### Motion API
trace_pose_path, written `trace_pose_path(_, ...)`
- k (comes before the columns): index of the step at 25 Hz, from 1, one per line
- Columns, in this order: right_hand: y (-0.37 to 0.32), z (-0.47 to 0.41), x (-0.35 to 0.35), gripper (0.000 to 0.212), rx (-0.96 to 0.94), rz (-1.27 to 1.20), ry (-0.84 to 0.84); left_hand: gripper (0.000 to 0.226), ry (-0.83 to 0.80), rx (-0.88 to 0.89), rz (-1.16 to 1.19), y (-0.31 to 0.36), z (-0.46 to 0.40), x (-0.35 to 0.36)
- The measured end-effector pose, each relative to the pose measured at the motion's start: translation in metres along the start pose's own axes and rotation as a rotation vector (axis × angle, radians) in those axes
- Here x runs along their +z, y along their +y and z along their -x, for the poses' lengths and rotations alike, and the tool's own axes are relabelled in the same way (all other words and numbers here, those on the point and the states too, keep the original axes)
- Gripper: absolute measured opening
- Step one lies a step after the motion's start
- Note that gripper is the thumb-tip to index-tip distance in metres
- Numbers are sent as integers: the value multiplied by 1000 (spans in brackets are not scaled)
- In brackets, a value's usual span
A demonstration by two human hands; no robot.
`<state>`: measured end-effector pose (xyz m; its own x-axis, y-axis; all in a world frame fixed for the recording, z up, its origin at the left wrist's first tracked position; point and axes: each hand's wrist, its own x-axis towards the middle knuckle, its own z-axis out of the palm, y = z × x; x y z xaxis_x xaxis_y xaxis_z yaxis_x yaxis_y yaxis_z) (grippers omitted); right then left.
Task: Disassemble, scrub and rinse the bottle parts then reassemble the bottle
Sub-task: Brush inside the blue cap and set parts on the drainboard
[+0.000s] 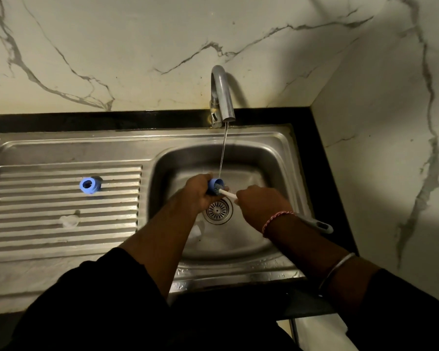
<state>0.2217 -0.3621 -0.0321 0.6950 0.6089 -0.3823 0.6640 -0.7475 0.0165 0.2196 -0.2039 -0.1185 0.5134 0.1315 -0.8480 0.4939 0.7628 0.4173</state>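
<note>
Over the sink basin (pixel 269 158), under a thin stream from the tap (pixel 222 95), the left hand (pixel 200 192) grips a blue bottle part (pixel 214 186) while the right hand (pixel 261 205) clasps a bottle brush (pixel 227 193) pushed into it. Another blue ring (pixel 90 184) and a clear teat (pixel 70 220) lie on the ribbed drainboard (pixel 36 224), well left.

Black sleeves (pixel 117 287); pink-white thread band (pixel 276 220) and silver bangle (pixel 336 268) on right forearm.

ring (pixel 90 185) on drainboard (pixel 36 224), left of basin (pixel 276 160) | tap (pixel 222 95) behind basin (stream falling in)
</note>
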Motion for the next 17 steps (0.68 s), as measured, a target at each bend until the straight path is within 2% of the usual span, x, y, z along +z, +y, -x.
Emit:
trace_pose_path(3, 22, -7, -9, 30, 114, -34, 27, 25, -10, 0, 26, -2, 4, -1)
trace_pose_path(5, 13, -6, -11, 26, 86, 49, 77, 28, -36, -18, -13, -7, 8, 2)
trace_pose_path(8, -2, 0, 0, 28, 0, 6, 22, 31, 0, -4, 3, -4, 6, -2)
trace_pose_path(10, 15, -3, -1, 30, 67, -73, -22, 25, 8, 12, 45, -4, 3, -4)
trace_pose_path(12, 27, -6, -4, 30, 147, -64, 14, 20, -13, -9, 31, -9, 7, 0)
trace_pose_path(14, 17, -2, -1, 27, 107, 40, 82, 19, -15, -28, -27, -16, 9, 4)
trace_pose_path(17, 3, 9, 11, 28, -7, 22, 24, 20, 15, -30, -31, -14, 6, -2)
